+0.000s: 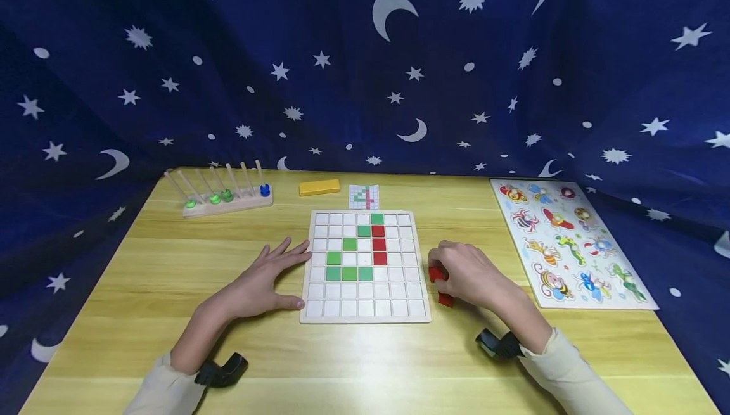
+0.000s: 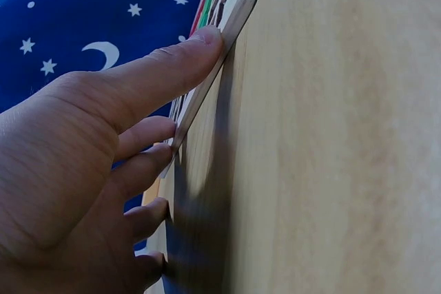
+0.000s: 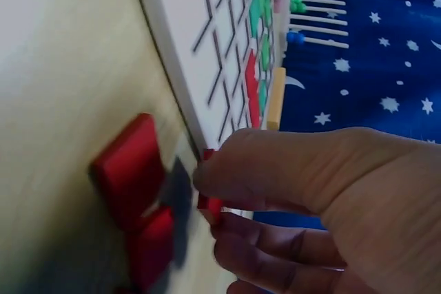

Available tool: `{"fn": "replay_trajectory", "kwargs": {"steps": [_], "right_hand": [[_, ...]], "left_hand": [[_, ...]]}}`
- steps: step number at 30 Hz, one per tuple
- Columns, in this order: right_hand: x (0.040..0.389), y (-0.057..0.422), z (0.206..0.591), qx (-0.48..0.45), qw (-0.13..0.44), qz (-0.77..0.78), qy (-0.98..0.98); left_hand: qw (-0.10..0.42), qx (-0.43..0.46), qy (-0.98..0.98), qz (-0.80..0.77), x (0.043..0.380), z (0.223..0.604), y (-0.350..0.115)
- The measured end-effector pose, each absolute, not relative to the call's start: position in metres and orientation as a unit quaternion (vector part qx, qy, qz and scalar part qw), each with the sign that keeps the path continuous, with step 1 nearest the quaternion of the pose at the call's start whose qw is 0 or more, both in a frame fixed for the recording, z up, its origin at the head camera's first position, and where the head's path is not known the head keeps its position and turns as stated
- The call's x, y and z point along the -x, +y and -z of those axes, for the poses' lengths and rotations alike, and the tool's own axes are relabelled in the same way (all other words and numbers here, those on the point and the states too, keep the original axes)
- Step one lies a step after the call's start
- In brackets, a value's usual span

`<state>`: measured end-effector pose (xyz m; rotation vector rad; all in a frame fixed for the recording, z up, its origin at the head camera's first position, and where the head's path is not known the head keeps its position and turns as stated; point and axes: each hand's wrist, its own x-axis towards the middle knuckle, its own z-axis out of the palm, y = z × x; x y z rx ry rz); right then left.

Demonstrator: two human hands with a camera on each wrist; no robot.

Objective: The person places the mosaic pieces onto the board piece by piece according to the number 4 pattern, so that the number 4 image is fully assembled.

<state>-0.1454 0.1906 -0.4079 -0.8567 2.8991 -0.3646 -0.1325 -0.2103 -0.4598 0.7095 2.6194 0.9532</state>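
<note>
A white grid board (image 1: 365,307) with a pale wooden rim lies mid-table. Several green tiles (image 1: 349,274) form a slanted line and a row on it, and three red tiles (image 1: 379,244) stand in a column. My left hand (image 1: 259,282) is spread at the board's left edge, thumb (image 2: 203,43) against the rim. To the right of the board, my right hand (image 1: 467,272) pinches a small red tile (image 3: 210,204) between thumb and fingers. Below that hand, loose red tiles (image 3: 134,166) lie on the table.
Behind the board lies a small pattern card (image 1: 364,197) showing a green and red 4. A yellow block (image 1: 319,187) sits left of it. The peg rack (image 1: 228,204) with green and blue beads stands back left. At right lies an insect picture board (image 1: 570,244).
</note>
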Motion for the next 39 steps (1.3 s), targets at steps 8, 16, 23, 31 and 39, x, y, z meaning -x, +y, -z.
{"fn": "replay_trajectory", "kwargs": {"steps": [8,16,23,31,39], "right_hand": [[0.148,0.182,0.402,0.286,0.021,0.127,0.95],[0.149,0.158,0.402,0.308,0.016,0.147,0.94],[0.149,0.138,0.405,0.325,0.02,0.154,0.933],[0.15,0.125,0.414,0.323,0.038,0.169,0.93],[0.152,0.116,0.419,0.345,0.034,0.165,0.923]], "left_hand": [[0.132,-0.247,0.902,-0.329,0.132,0.458,-0.21],[0.135,-0.244,0.903,-0.328,0.132,0.458,-0.21],[0.135,-0.245,0.903,-0.327,0.133,0.458,-0.209],[0.134,-0.246,0.902,-0.328,0.133,0.459,-0.209],[0.134,-0.244,0.904,-0.326,0.133,0.459,-0.21]]}}
